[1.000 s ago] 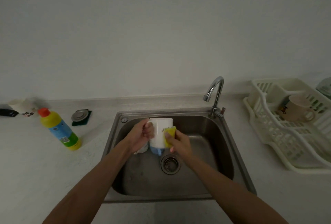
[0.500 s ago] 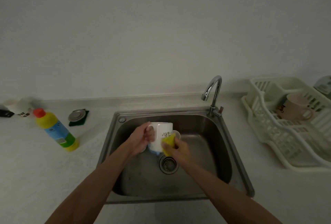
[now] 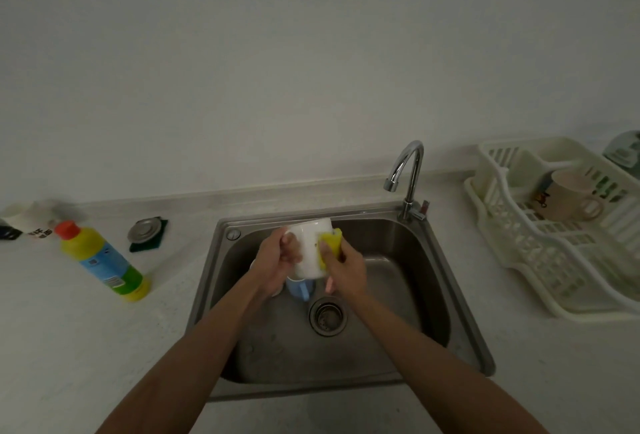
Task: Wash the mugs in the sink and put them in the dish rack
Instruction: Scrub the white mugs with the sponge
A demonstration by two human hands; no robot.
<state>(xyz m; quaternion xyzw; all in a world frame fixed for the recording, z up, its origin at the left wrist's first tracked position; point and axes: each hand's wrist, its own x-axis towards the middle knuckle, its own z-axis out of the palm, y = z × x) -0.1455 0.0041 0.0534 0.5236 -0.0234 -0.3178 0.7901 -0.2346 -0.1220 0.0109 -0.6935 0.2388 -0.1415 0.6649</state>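
Over the steel sink (image 3: 426, 281) my left hand (image 3: 277, 260) grips a white mug (image 3: 310, 248) by its left side. My right hand (image 3: 346, 269) holds a yellow sponge (image 3: 331, 245) pressed against the mug's right side. Beneath the white mug a blue mug (image 3: 299, 288) lies in the basin, mostly hidden by my hands. Part of another pale item shows behind my left wrist. A beige mug (image 3: 568, 196) lies in the cream dish rack (image 3: 554, 260) on the right counter.
The tap (image 3: 408, 173) arches over the sink's back right corner, no water visible. A yellow detergent bottle (image 3: 104, 262) lies tilted on the left counter, near a metal sink plug on a dark green pad (image 3: 147, 233). The drain (image 3: 327, 315) is uncovered.
The sponge has slid up the mug's right side from low to near the rim. The white mug has risen slightly in my left hand.
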